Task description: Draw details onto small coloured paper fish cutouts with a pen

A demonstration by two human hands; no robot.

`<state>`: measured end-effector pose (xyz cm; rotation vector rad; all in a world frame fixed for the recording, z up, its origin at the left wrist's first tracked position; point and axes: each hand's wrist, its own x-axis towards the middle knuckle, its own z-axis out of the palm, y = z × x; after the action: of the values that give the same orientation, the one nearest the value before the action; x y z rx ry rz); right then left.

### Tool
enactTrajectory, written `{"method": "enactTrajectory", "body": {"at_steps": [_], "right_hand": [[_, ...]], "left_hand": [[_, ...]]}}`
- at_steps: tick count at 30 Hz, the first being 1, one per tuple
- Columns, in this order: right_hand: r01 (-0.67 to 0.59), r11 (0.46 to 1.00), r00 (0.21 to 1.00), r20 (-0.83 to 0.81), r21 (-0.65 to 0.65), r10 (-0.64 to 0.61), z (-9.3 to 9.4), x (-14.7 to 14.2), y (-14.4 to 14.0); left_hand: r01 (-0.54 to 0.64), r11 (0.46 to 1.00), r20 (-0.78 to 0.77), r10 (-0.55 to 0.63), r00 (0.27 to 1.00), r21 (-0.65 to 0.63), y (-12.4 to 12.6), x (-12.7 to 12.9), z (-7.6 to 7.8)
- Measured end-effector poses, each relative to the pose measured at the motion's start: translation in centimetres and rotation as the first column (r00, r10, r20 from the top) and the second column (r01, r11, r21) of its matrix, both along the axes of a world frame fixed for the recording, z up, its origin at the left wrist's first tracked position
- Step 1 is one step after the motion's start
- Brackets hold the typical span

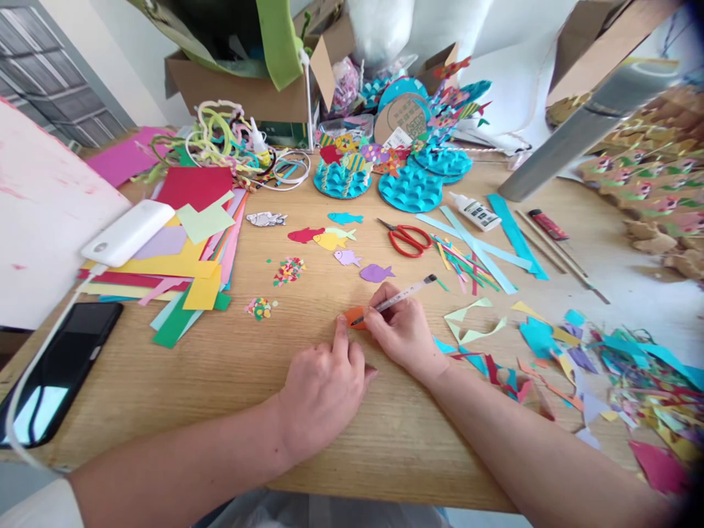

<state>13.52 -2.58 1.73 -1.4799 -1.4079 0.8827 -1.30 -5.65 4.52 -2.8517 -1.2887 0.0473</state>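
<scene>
A: Item one, right hand (404,330)?
B: Grasping a clear-barrelled pen (397,298), tip down on an orange paper piece (353,317) lying flat on the counter (231,367).
A: Left hand (324,389)?
B: Loosely curled, holding nothing; forefinger pressed on the orange piece's near edge.
A: Nearby stock?
B: Purple paper fish (376,273) just beyond the pen; red scissors (407,238) farther back; coloured paper sheets (187,257) to the left; black phone (60,367) at the left edge.

A small orange paper piece (355,317) lies on the wooden table (236,367), between the left hand (322,389) and the right hand (404,330). Behind them lie cut-out paper fish (330,238); red-handled scissors (407,238) lie right of those.
</scene>
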Motion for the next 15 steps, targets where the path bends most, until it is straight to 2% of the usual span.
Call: {"method": "enactTrajectory", "body": {"at_steps": [2,7,10,12,15], "right_hand": [[0.007,1.000,1.000,0.002,0.010,-0.007,0.1,0.0,0.0],[0.131,0.990,0.984,-0.125,0.057,-0.123,0.0,0.1,-0.1],[0.105,0.994,0.989,-0.103,0.024,-0.102,-0.3,0.2,0.1],[0.092,0.996,0.993,-0.078,0.009,-0.091,-0.4,0.2,0.1],[0.090,0.996,0.993,-0.077,0.013,-0.088,-0.4,0.2,0.1]], "left_hand": [[0.003,1.000,0.004,-0.003,1.000,-0.008,0.0,0.0,0.0],[0.010,1.000,0.009,-0.010,1.000,-0.001,0.1,-0.1,-0.2],[0.014,0.999,0.035,-0.015,0.999,0.033,-0.2,-0.2,-0.1],[0.064,0.994,0.096,-0.072,0.993,0.086,-0.7,-0.4,0.1],[0.233,0.958,0.207,-0.265,0.942,0.168,-1.6,-0.5,0.1]]}}
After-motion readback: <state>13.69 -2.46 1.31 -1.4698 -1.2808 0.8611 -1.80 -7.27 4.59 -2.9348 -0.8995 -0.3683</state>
